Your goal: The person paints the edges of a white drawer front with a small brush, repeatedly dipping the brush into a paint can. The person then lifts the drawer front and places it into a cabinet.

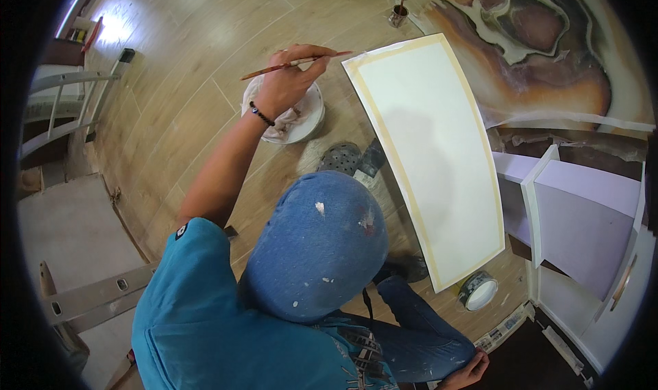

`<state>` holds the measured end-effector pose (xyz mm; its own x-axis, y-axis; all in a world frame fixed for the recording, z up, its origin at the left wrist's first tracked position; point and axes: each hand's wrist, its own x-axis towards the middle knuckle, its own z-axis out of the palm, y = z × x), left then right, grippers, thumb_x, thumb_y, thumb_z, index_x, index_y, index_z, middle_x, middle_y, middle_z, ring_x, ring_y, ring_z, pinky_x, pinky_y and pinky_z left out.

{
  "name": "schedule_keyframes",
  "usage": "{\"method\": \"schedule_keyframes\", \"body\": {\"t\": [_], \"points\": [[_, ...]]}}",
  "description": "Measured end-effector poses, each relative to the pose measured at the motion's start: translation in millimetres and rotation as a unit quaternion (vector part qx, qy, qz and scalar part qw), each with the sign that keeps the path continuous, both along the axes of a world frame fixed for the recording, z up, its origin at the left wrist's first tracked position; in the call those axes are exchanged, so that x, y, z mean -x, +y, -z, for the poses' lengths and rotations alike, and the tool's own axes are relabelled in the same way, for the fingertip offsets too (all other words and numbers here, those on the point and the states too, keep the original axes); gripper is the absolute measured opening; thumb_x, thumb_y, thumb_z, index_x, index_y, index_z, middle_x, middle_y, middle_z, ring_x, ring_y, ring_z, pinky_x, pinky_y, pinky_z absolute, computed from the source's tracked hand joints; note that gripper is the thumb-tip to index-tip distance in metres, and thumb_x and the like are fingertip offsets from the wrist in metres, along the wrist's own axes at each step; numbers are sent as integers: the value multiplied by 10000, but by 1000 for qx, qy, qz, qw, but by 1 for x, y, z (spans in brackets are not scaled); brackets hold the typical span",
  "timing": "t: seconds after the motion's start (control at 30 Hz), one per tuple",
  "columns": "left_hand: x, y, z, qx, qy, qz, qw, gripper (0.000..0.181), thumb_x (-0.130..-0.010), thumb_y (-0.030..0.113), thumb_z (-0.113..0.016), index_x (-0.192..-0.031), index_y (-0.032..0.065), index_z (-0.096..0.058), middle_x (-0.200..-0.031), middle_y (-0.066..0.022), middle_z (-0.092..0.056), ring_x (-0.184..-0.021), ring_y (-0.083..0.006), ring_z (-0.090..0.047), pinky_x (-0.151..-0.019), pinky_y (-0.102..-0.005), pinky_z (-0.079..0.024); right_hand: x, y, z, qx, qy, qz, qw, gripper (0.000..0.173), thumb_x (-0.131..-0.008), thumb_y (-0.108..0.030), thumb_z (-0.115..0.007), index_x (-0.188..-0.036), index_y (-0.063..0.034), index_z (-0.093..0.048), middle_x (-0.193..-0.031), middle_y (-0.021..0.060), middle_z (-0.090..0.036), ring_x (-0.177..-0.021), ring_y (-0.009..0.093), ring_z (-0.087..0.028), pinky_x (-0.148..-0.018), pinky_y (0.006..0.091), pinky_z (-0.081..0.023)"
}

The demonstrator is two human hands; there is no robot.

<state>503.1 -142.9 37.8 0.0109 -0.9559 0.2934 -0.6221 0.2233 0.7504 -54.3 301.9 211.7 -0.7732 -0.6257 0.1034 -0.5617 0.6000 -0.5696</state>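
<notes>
My left hand [290, 84], with a dark bead bracelet on its wrist, holds a thin paintbrush [267, 71]. The reddish brush tip points right, just above the upper left corner of a white panel [426, 148]. Pale yellow masking tape [386, 133] runs as a border along the panel's edges. At the bottom right my right hand [465, 373] rests against my bent leg in jeans; part of it is hidden, and nothing shows in it. A white bucket or bowl [308, 128] with a crumpled cloth [282, 128] lies below my left hand.
A small can [398, 16] with a stick or brush handle stands beyond the panel. A paint-smeared tin or tape roll [479, 291] lies near its lower end. White furniture [537, 205] and a marbled slab [545, 56] are at right, a metal ladder [92, 295] at left.
</notes>
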Motion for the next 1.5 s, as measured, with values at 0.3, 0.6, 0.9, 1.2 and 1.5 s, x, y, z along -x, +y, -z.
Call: {"method": "schedule_keyframes", "body": {"t": [0.3, 0.6, 0.9, 1.2, 1.5], "points": [[-26, 27, -10, -70, 11, -43, 997, 167, -981, 100, -717, -1101, 29, -809, -1077, -96, -798, -1015, -205, -736, -946, -351, -563, -2, 2, 1, 8, -4, 5, 1000, 357, -1066, -276, -716, -1139, 72, -746, -1085, 160, -745, -1000, 251, -659, -909, 429, -543], [-12, 42, -89, -10, 197, -58, 979, 233, -1061, 145, -697, -1182, -38, -773, -1126, -109, -791, -1065, -180, -723, -975, -335, -561, 10, 4, 7, -56, 22, -52, 997, 157, -1039, -108, -707, -1095, 39, -701, -1011, 139, -729, -943, 248, -665, -916, 370, -525], [161, 63, -251, 86, 161, 269, 946, 225, -1072, 102, -692, -1211, -62, -757, -1092, -120, -784, -1037, -179, -731, -954, -317, -565, -75, -143, -49, 175, 61, -423, 887, 206, -832, -66, -857, -1017, -62, -767, -1012, 113, -775, -922, 299, -729, -837, 405, -553], [417, 126, -221, -102, 17, 577, 810, 200, -1022, 143, -738, -1157, 4, -784, -1075, -76, -787, -1003, -159, -694, -923, -316, -538, -126, -188, -54, 490, 160, -446, 732, 148, -784, -223, -751, -854, -113, -680, -828, 15, -620, -843, 215, -644, -769, 368, -509], [606, 225, -61, -39, -65, 641, 764, 242, -1013, 269, -714, -1142, 64, -723, -1055, -151, -785, -974, -313, -763, -863, -407, -587, -94, -200, -38, 486, 102, -365, 787, 83, -835, -219, -731, -843, -144, -695, -777, 7, -652, -829, 197, -704, -774, 366, -525]]}}
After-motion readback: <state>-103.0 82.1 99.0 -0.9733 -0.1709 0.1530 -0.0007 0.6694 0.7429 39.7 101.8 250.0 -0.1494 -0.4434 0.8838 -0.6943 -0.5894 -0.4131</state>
